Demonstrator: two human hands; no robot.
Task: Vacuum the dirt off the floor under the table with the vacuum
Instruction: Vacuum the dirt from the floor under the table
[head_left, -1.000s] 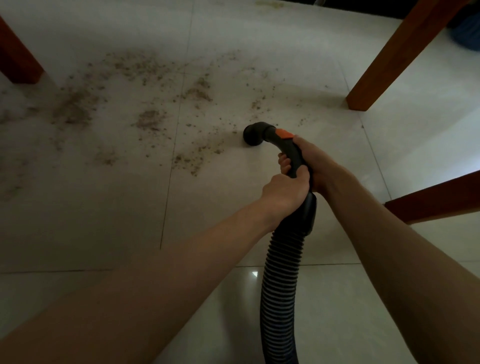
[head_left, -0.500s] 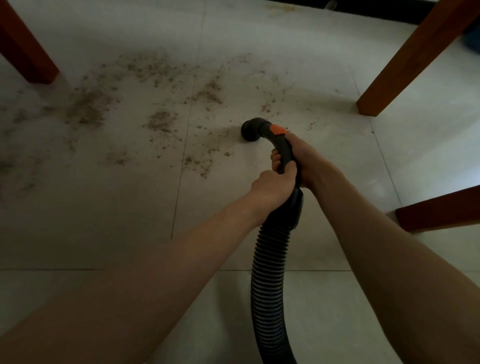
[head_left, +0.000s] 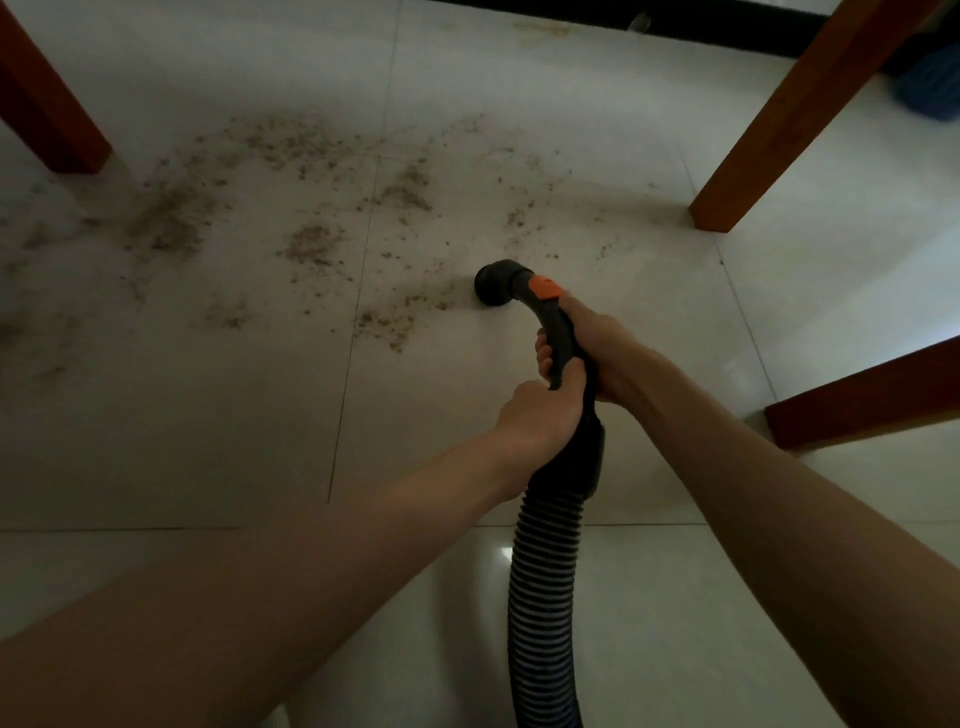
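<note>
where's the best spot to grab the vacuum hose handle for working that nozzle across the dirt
Grip the curved black vacuum hose handle just behind its orange button, coming from above and behind. The bend there fits a wrapped palm and steers the nozzle. The right hand holds there; the left hand grips near the ribbed hose to steady it.

Pale tiled floor (head_left: 234, 441) carries scattered brownish dirt (head_left: 311, 244), perhaps crumbs, between wooden table legs (head_left: 769, 135).
</note>
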